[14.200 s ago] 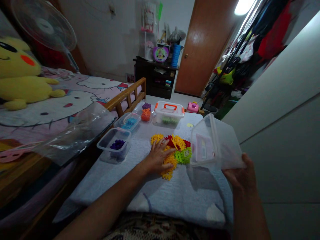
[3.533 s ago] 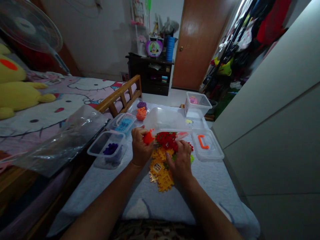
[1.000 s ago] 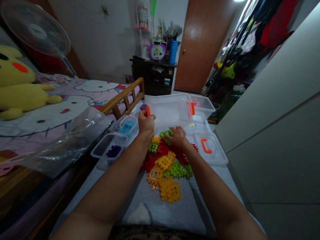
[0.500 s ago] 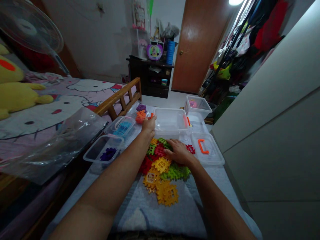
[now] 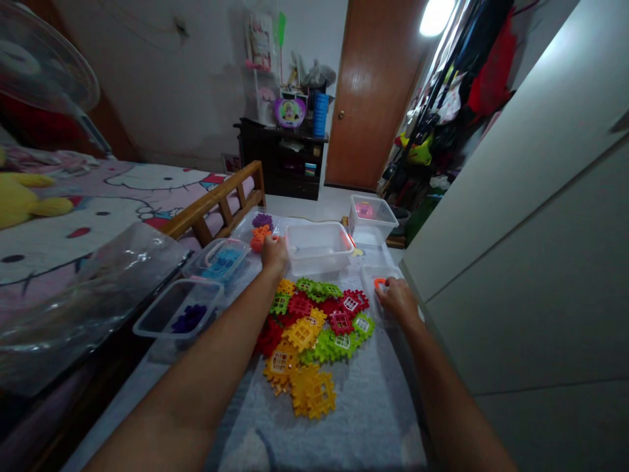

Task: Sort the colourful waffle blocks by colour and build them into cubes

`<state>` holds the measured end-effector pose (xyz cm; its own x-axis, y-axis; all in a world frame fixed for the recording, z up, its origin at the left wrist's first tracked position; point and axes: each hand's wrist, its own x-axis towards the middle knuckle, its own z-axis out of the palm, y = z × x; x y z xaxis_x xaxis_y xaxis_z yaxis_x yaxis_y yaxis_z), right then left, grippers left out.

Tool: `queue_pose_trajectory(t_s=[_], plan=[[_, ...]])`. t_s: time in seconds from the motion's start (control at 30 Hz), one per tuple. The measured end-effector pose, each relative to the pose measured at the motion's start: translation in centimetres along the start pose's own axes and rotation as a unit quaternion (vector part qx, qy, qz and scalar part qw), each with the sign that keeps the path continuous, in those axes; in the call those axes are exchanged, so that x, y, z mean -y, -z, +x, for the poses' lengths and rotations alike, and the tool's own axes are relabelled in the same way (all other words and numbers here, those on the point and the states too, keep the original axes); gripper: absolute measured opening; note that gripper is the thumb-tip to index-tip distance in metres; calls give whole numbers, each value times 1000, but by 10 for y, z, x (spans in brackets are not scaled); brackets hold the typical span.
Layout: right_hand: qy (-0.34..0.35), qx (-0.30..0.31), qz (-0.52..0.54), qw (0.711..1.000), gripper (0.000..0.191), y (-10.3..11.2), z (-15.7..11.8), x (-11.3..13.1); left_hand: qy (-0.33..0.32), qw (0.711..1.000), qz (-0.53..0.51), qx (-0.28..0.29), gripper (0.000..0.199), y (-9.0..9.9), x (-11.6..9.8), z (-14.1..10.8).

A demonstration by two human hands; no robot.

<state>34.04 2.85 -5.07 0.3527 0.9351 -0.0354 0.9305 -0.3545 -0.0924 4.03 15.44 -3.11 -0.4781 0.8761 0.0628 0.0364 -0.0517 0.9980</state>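
Note:
My left hand (image 5: 274, 254) is closed at the left end of a clear plastic box (image 5: 319, 252), on its orange side clip. To the right, my right hand (image 5: 397, 298) has its fingers closed on the orange handle (image 5: 380, 284) of a clear lid (image 5: 368, 275) lying flat. Between my arms lies a pile of gear-edged plastic pieces: yellow (image 5: 302, 333), red (image 5: 341, 321) and green (image 5: 334, 344), some with white window inserts. Behind my left hand are orange pieces (image 5: 260, 237) and purple pieces (image 5: 263, 221).
At the left stand a clear box of blue pieces (image 5: 223, 262) and one of dark purple pieces (image 5: 189, 318). Another clear box (image 5: 372, 219) holds something pink at the far right. A wooden bed rail (image 5: 216, 206) and plastic bag (image 5: 108, 295) lie left; a white cabinet (image 5: 531, 229) stands right.
My right hand has moved right, from the pile to the lid's orange handle. My left hand stays at the box's left end. The view has shifted slightly.

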Motion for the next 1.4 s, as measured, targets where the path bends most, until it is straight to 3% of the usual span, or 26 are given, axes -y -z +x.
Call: queue_pose_trajectory(t_s=[0.07,0.17,0.23,0.37,0.5,0.7,0.9,1.0,1.1,1.23,1.4], plan=[[0,0,-9,1000,35,-5,0,1,-70,995,69,-17,25,1,-12,-9],[1,-6,-19,1000,35,-6,-2,3,-237,943,235,2,37,-3,-31,-28],[-3,-2,-27,1000,37,-4,-2,4,-278,915,292,15,41,-7,-37,-39],[-20,21,-38,999,38,3,-2,11,-250,898,360,37,46,-8,-29,-45],[-18,19,-45,999,36,12,0,20,-210,897,385,65,51,-1,-13,-34],[-23,0,-47,999,31,14,3,20,-220,903,352,109,60,3,-10,-16],[-48,-8,-45,998,34,12,3,9,-220,924,295,101,62,6,-6,-9],[-65,-33,-36,997,34,29,9,4,-222,926,291,92,61,7,-4,-8],[-67,-109,-9,992,34,58,17,7,-208,937,268,88,58,8,-3,-7],[33,-190,25,981,31,94,29,39,-149,972,148,102,44,8,-4,-2],[175,-181,11,968,33,104,45,114,-100,992,39,72,18,10,2,6]])
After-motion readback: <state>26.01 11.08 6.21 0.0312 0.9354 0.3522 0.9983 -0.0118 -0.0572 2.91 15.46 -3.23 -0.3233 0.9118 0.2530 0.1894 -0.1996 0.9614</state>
